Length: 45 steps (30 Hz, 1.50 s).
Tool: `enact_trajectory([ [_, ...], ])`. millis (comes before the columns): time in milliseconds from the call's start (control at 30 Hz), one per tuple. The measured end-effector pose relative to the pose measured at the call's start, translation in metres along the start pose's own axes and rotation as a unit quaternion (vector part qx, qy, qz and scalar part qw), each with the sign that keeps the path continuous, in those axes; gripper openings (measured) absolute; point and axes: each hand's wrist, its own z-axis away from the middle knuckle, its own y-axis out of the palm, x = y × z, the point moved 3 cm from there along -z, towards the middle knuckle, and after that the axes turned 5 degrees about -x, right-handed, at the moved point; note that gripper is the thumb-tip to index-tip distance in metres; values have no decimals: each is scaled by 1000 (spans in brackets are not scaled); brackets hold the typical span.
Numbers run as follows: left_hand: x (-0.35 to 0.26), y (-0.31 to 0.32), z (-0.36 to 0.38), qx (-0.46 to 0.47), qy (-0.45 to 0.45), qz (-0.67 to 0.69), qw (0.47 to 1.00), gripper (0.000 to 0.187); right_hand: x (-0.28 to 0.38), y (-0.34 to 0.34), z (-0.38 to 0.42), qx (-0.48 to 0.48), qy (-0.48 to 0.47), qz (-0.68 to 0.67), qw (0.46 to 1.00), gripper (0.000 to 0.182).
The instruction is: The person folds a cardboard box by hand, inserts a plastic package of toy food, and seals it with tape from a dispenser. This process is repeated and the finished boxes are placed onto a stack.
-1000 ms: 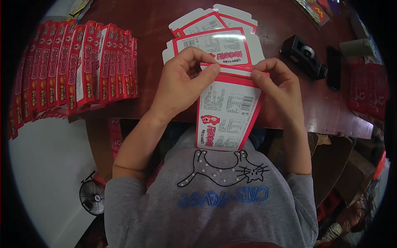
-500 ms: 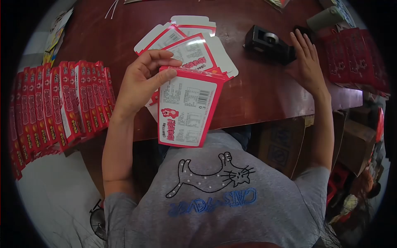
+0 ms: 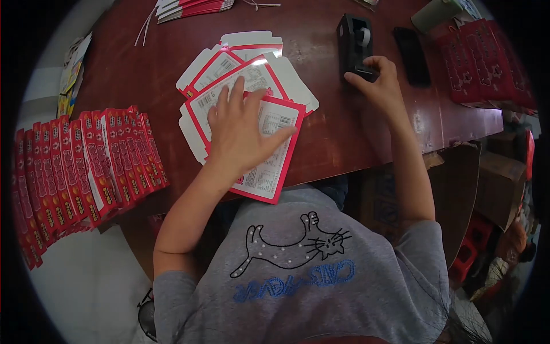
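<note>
Hands work apart at a dark red-brown table point(image 3: 355, 137) seen from above. The left hand point(image 3: 240, 129) lies flat, fingers spread, pressing a folded carton point(image 3: 274, 155) onto the tabletop near the front edge, its lower corner jutting just past that edge. The carton is a flattened, tapering sleeve, white on its face with a bright red border, printed with small text, a barcode and a red figure that the hand partly covers. It rests on top of a loose pile of flat carton blanks point(image 3: 252, 63) of the same red and white; about three or four blanks show, fanned out, though the exact count cannot be told. The right hand point(image 3: 378, 86) reaches well away to the far right, fingers closed around the near end of a single black tape dispenser point(image 3: 352, 40). One dark phone point(image 3: 412, 54) lies just beside the dispenser. At left, a long row of finished red cartons point(image 3: 86, 166) stands overlapped on edge, roughly twenty in number. More red cartons point(image 3: 487, 63) are stacked at the far right corner.
</note>
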Motion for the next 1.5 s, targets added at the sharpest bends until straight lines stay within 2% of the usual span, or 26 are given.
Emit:
enact_trajectory([
  [33, -5, 5, 9, 89, -41, -58, 993, 97, 4, -2, 3, 49, 177, -139, 973, 55],
  [67, -7, 8, 14, 89, -38, -57, 994, 97, 6, 1, 8, 94, 342, -271, 895, 49],
  [100, -7, 14, 20, 95, -49, -54, 993, 103, 6, 4, 9, 93, 343, -269, 895, 49],
  [133, -6, 20, 25, 103, -60, -50, 992, 109, 2, 9, 12, 38, 366, -350, 861, 42],
  [167, -4, 23, 27, 105, -60, -49, 991, 109, 3, 11, 16, -16, 386, -426, 818, 37],
  [200, -3, 25, 28, 88, -49, -17, 995, 107, 6, 13, 20, -15, 390, -424, 817, 37],
  [267, -1, 25, 31, 69, -39, 15, 997, 105, 14, 7, 19, -110, 313, -413, 848, 23],
  [367, -1, 22, 28, 54, -32, 36, 997, 99, 22, -1, 28, -162, 272, -404, 858, 17],
  [500, -7, 12, 21, 52, -12, 26, 998, 96, 15, 2, 46, -150, 232, -354, 893, 14],
  [567, -10, 8, 15, 56, -7, 21, 998, 95, 11, 8, 52, -142, 244, -355, 891, 13],
  [633, -14, 6, 10, 48, 71, 33, 996, 94, 9, 10, 55, -141, 249, -321, 903, 13],
  [667, -13, 4, 8, 49, 69, 33, 996, 94, 9, 9, 56, -143, 249, -287, 914, 13],
  [733, -15, 4, 7, 120, 194, 4, 974, 94, 0, 6, 61, -145, 254, -298, 909, 11],
  [767, -9, 6, 4, 117, 190, 2, 975, 94, -3, 6, 60, -146, 255, -312, 904, 9],
  [800, -4, 10, 7, 155, 220, 19, 963, 92, 6, 0, 60, -140, 255, -314, 904, 9],
  [833, 0, 14, 11, 194, 249, 35, 948, 89, 15, -9, 66, -101, 300, -367, 875, 10],
  [867, 2, 13, 12, 197, 241, 34, 950, 89, 24, -15, 69, -62, 343, -418, 839, 13],
  [900, 4, 11, 14, 186, 254, 30, 949, 88, 29, -20, 71, -53, 346, -421, 837, 13],
  [967, 8, 14, 19, 184, 263, 26, 947, 88, 43, -19, 78, 204, 269, -356, 871, 20],
  [1000, 9, 17, 19, 152, 273, 40, 949, 88, 48, -17, 77, 207, 272, -359, 868, 20],
  [1067, 11, 22, 20, 121, 281, 54, 950, 89, 76, -11, 70, 306, 37, -353, 884, 29],
  [1267, 14, 27, 20, 82, 264, 66, 959, 86, 84, 10, 56, 401, -53, -269, 874, 34],
  [1400, 11, 24, 20, 83, 289, 56, 952, 86, 81, 21, 58, 416, -33, -257, 871, 29],
  [1500, 11, 24, 19, 88, 282, 60, 954, 83, 82, 22, 62, 385, -27, -216, 897, 30],
])
